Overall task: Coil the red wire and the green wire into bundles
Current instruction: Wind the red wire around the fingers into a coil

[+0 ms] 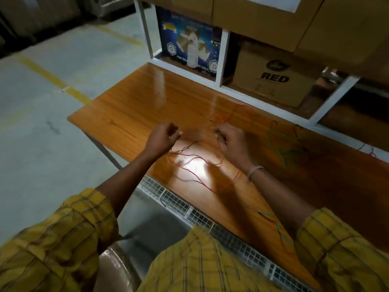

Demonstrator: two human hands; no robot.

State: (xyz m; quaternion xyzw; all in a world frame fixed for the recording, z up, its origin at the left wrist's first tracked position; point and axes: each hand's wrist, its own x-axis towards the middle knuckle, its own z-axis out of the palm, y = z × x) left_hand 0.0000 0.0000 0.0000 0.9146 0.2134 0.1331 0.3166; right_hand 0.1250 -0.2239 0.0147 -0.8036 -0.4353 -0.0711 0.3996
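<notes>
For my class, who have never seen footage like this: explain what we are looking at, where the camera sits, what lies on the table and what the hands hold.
There is no machine here: a person in a yellow checked shirt works with bare hands. The single picture comes from a camera worn on the head, looking forward and down. Both hands are raised over a glossy wooden table. The left hand and the right hand have curled fingers that seem to pinch the red wire, which lies in loose loops between and below them; blur hides the exact grip. The green wire lies untouched in a loose tangle to the right. Cardboard boxes sit on shelves behind.
</notes>
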